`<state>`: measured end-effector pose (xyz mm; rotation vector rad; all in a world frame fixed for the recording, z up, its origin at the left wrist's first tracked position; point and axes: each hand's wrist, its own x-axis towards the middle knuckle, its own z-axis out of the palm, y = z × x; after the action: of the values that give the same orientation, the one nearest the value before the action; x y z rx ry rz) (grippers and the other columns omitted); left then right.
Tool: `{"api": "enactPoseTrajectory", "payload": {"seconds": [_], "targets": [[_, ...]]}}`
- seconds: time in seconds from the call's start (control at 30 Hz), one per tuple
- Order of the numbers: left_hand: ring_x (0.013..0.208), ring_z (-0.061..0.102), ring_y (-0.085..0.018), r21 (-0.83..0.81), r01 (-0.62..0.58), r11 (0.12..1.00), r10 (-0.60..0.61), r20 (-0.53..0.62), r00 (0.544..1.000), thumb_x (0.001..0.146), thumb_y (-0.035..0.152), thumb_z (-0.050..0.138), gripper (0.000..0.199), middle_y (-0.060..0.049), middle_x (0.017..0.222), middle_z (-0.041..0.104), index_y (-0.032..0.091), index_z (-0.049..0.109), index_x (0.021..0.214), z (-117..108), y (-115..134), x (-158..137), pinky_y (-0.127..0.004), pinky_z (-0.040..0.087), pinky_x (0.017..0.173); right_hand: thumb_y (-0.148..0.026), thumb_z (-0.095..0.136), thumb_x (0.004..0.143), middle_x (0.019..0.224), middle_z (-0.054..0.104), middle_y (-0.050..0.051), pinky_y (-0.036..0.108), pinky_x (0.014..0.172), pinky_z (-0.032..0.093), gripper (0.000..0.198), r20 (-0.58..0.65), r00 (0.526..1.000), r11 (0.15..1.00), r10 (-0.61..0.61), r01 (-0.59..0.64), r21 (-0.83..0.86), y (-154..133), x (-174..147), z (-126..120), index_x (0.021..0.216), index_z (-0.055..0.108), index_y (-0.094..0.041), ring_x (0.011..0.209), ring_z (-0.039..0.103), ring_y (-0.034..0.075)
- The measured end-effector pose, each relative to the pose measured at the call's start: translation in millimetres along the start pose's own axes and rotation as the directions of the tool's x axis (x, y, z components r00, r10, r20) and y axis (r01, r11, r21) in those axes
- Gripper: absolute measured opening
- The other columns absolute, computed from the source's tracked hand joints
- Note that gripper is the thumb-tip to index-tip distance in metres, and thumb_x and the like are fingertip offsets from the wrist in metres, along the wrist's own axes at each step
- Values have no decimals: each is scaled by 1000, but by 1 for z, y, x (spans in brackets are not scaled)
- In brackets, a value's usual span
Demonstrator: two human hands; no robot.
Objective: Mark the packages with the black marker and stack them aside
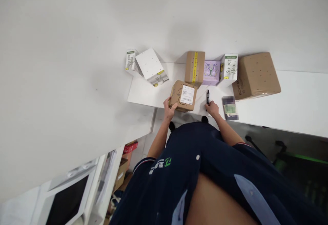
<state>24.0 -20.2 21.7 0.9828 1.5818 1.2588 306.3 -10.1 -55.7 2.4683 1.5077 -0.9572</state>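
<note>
My left hand (169, 109) grips the near left corner of a small cardboard box (176, 96). The box has a white shipping label (187, 95) and dark line drawings on the side facing up. It sits slightly turned near the front edge of the white table (146, 95). To its right, the fingers of my right hand (212, 108) are closed around the lower end of a black marker (207, 96), which points away from me. Whether the marker's cap is on, I cannot tell. A dark item, partly pixelated (230, 108), lies just right of that hand.
Along the wall stand a yellow-taped cardboard box (190, 67), a purple box (212, 71), a white "Su-per Meal" carton (230, 69) and a large brown box (258, 76). Two more white cartons, one tilted (148, 64), are at the left. A microwave (68, 201) stands lower left.
</note>
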Motion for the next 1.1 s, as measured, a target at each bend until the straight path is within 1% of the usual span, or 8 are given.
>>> {"api": "enactPoseTrajectory", "payload": {"seconds": [0.1, 0.2, 0.27, 0.4, 0.57, 0.77, 0.97, 1.1], "targets": [[112, 59, -27, -189, 161, 969, -160, 21, 987, 67, 49, 74, 57, -9, 118, 61, 24, 60, 117, -10, -6, 1, -37, 53, 87, -35, 48, 94, 108, 73, 17, 33, 85, 47, 31, -8, 1000, 1000, -1, 1, -2, 0, 0, -1, 113, 60, -13, 103, 68, 29], [95, 63, -23, -263, 272, 926, -269, 46, 962, 68, 57, 69, 59, -7, 109, 64, 25, 58, 116, -13, -11, 1, -31, 53, 69, -35, 48, 94, 107, 73, 17, 33, 84, 47, 31, -12, 1000, 1000, 6, -6, 4, 1, 0, -2, 112, 61, -14, 102, 69, 28], [91, 63, -22, -282, 297, 912, -298, 41, 954, 67, 61, 67, 60, -6, 107, 65, 26, 57, 115, -12, -12, 2, -29, 51, 64, -35, 49, 94, 107, 73, 17, 32, 84, 47, 30, -6, 1000, 1000, 15, -15, 14, 1, 1, -2, 112, 61, -14, 101, 69, 27], [90, 62, -21, -285, 288, 914, -286, 50, 957, 65, 63, 68, 63, -6, 108, 64, 26, 56, 115, -9, -12, 4, -28, 50, 64, -36, 49, 94, 107, 73, 16, 32, 85, 47, 31, -9, 1000, 999, 22, -22, 33, 2, 1, 0, 112, 61, -15, 102, 68, 27], [92, 63, -22, -269, 268, 925, -263, 57, 963, 66, 60, 68, 61, -6, 110, 64, 27, 57, 115, -7, -8, 4, -29, 52, 66, -36, 48, 95, 108, 73, 17, 33, 86, 47, 31, -10, 1000, 999, 28, -27, 47, 2, 1, 1, 113, 61, -14, 104, 68, 29], [95, 63, -24, -267, 251, 930, -246, 53, 968, 64, 61, 69, 64, -7, 111, 65, 27, 57, 117, -9, -8, 1, -31, 52, 68, -36, 48, 94, 106, 73, 16, 33, 84, 47, 31, -19, 999, 999, 29, -28, 46, 2, 1, 1, 112, 61, -15, 101, 68, 28], [93, 63, -22, -267, 267, 926, -265, 45, 963, 66, 61, 69, 63, -7, 115, 65, 27, 57, 118, -9, -11, -3, -27, 50, 63, -36, 48, 94, 106, 73, 16, 33, 84, 47, 31, -25, 999, 998, 32, -31, 46, 2, 0, 0, 112, 61, -15, 100, 68, 28], [91, 62, -22, -267, 312, 912, -308, 59, 950, 66, 62, 70, 64, -7, 109, 66, 26, 58, 117, -10, -11, -5, -26, 48, 60, -37, 47, 95, 108, 73, 17, 33, 86, 47, 32, -16, 999, 998, 37, -36, 48, 3, 2, 1, 113, 61, -14, 103, 68, 29]]}}
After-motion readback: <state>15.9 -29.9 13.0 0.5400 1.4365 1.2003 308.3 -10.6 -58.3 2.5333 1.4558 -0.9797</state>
